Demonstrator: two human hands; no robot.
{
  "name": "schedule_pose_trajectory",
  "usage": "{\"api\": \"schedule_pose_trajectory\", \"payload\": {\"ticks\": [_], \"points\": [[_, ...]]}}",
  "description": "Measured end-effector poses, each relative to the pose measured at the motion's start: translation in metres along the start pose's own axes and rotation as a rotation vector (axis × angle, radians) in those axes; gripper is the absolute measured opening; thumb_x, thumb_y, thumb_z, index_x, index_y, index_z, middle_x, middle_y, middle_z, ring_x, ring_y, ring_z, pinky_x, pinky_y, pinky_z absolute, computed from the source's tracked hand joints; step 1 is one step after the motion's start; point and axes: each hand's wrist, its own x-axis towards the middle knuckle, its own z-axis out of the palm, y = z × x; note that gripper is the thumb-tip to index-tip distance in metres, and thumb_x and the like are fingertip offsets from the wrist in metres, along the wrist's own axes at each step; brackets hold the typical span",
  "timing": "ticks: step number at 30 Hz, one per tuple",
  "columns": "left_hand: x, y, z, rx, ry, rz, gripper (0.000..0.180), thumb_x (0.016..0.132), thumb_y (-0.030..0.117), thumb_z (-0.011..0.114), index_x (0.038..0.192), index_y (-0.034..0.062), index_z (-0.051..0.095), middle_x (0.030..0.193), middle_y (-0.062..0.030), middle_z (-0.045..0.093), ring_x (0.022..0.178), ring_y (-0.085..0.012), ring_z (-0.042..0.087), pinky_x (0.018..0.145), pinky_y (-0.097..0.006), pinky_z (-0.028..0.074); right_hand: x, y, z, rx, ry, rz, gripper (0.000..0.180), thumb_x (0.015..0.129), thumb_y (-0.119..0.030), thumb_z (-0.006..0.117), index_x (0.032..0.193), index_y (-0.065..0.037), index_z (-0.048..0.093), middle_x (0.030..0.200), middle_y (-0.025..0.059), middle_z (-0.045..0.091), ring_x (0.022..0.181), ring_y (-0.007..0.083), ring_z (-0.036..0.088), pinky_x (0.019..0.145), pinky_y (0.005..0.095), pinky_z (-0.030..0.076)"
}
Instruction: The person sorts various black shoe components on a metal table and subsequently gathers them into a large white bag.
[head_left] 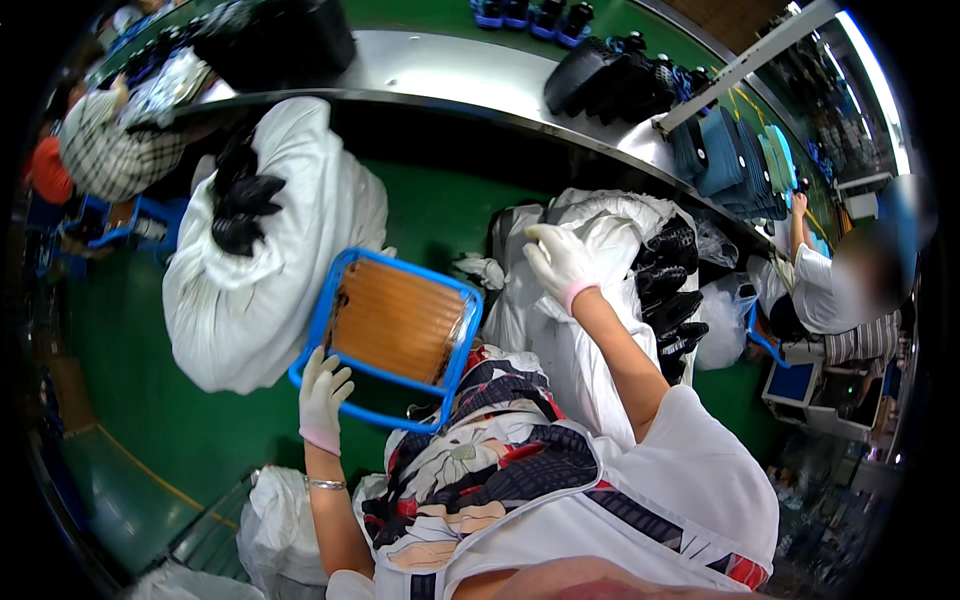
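My left hand (322,397), in a white glove, is at the near left corner of a blue-framed chair (470,350). Its fingers are stretched out and apart over the rail, and I cannot make out a firm grip. Brown cardboard (395,322) covers the chair's seat. To the right my white-gloved right hand (560,262) is raised above a white sack (610,225), its fingers loosely bent and apart with nothing in them. Black shoe-like pieces (668,290) bulge from that sack's right side, close to my right forearm.
Another big white sack (260,320), topped with black pieces (245,205), stands left of the chair. Beyond runs a long metal bench (450,75) carrying black items and blue flat pieces (725,155). Co-workers are at far left (120,150) and right (825,290).
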Motion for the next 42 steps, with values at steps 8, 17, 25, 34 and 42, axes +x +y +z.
{"api": "schedule_pose_trajectory", "payload": {"ticks": [8, 17, 25, 34, 42], "points": [[-0.144, -0.037, -0.091, -0.011, 0.056, 0.207, 0.056, 0.098, 0.034, 0.052, 0.145, 0.0048, 0.04, 0.136, -0.0151, 0.052, 0.116, -0.022, 0.056, 0.099, -0.036, 0.045, -0.072, -0.18, 0.052, 0.064, -0.537, -0.394, 0.023, 0.09, -0.023, 0.059, 0.105, -0.008, 0.067, 0.104, 0.0143, 0.067, 0.099, 0.0348, 0.062, 0.087, 0.0433, 0.049], [-0.282, -0.068, -0.111, -0.16, 0.592, 0.267, 0.051, 0.097, 0.025, 0.051, 0.143, 0.0031, 0.043, 0.131, -0.0152, 0.056, 0.113, -0.0192, 0.057, 0.096, -0.031, 0.046, -0.11, -0.309, 0.121, 0.147, -0.98, -0.978, 0.024, 0.09, -0.019, 0.06, 0.108, -0.006, 0.066, 0.102, 0.0147, 0.068, 0.099, 0.0336, 0.063, 0.088, 0.0409, 0.049], [-0.398, -0.108, -0.111, -0.04, 1.059, 0.334, 0.056, 0.098, 0.029, 0.056, 0.145, 0.0033, 0.041, 0.135, -0.0141, 0.055, 0.116, -0.018, 0.056, 0.097, -0.032, 0.046, -0.163, -0.355, 0.136, 0.22, -1.297, -1.225, 0.023, 0.088, -0.023, 0.06, 0.102, -0.006, 0.068, 0.097, 0.0152, 0.068, 0.096, 0.0351, 0.063, 0.085, 0.0438, 0.05], [-0.493, -0.037, -0.2, 0.154, 1.429, 0.543, 0.05, 0.099, 0.025, 0.053, 0.141, 0.0005, 0.045, 0.132, -0.0126, 0.055, 0.11, -0.0174, 0.058, 0.092, -0.031, 0.047, -0.206, -0.437, 0.176, 0.212, -1.403, -1.41, 0.025, 0.089, -0.028, 0.057, 0.101, -0.008, 0.067, 0.094, 0.0147, 0.067, 0.094, 0.0345, 0.062, 0.082, 0.0449, 0.048], [-0.547, 0.013, -0.341, 0.753, 1.983, 0.492, 0.035, 0.092, 0.024, 0.059, 0.124, 0.0098, 0.064, 0.116, -0.0109, 0.064, 0.094, -0.0209, 0.064, 0.081, -0.03, 0.05, -0.233, -0.529, 0.218, 0.142, -1.417, -1.363, 0.026, 0.09, -0.028, 0.057, 0.102, -0.006, 0.066, 0.094, 0.0161, 0.067, 0.093, 0.0359, 0.063, 0.083, 0.045, 0.049]]}}
